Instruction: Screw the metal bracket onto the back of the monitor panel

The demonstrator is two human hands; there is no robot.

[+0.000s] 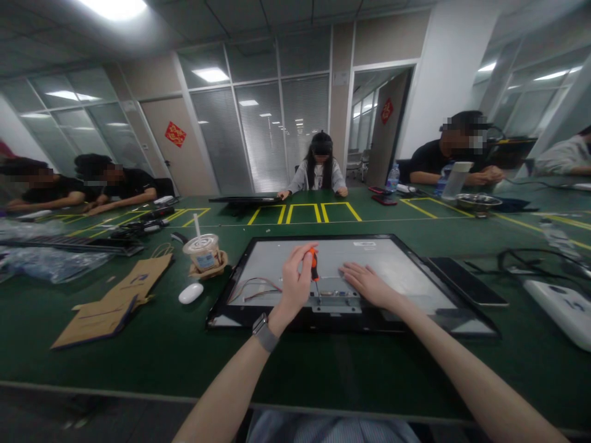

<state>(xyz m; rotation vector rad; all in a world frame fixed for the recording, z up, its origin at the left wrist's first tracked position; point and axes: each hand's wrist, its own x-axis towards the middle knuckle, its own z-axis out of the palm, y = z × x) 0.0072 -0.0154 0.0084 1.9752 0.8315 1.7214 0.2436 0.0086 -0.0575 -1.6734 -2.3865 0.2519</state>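
Note:
A flat monitor panel (268, 264) with a black frame and grey back lies on the green table before me. My left hand (298, 274), with a watch on the wrist, is closed around an orange and black screwdriver (314, 266). The screwdriver stands nearly upright, its tip down at the metal bracket (337, 304) with connector ports near the panel's front edge. My right hand (367, 284) lies flat on the panel, fingers spread, just right of the bracket. Thin loose wires (258, 289) run across the panel on the left.
Left of the panel are a lidded drink cup (203, 253) with a straw, a white mouse (191, 293) and a brown paper bag (115, 301). At the right lie a black slab (466, 281), dark cables and a white device (561, 311). Several people sit around the table.

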